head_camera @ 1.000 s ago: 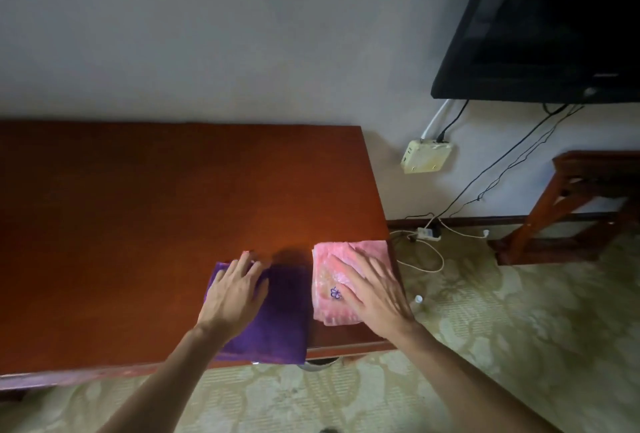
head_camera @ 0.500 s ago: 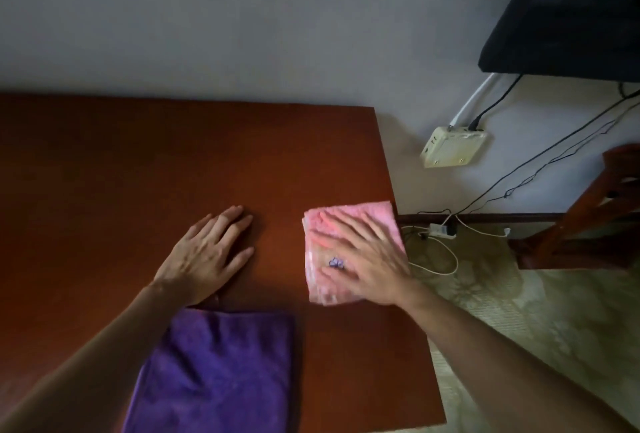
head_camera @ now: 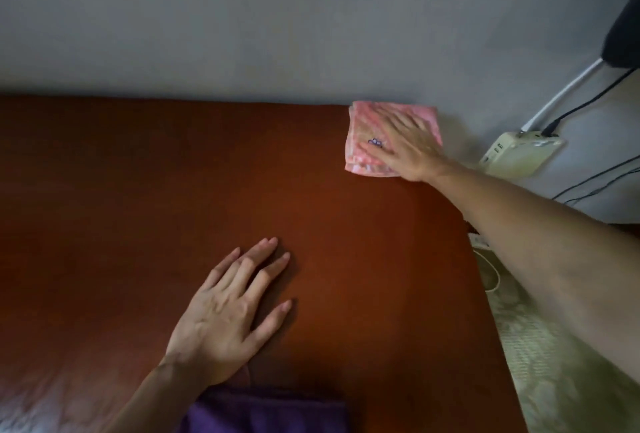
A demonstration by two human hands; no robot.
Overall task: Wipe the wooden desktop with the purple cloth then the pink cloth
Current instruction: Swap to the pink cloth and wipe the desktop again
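right hand (head_camera: 407, 152) flat on the folded pink cloth (head_camera: 367, 128), fingers (head_camera: 398, 121) spread and straight, pressing it to the surface (head_camera: 173, 190) at the far right corner, against the wall (head_camera: 242, 17). left hand (head_camera: 225, 315) palm down on bare wood near the middle, fingers (head_camera: 263, 259) straight and slightly spread, holding nothing. purple cloth (head_camera: 266, 413) at the near edge, just behind the left wrist. power adapter (head_camera: 519, 155) on the wall, right.
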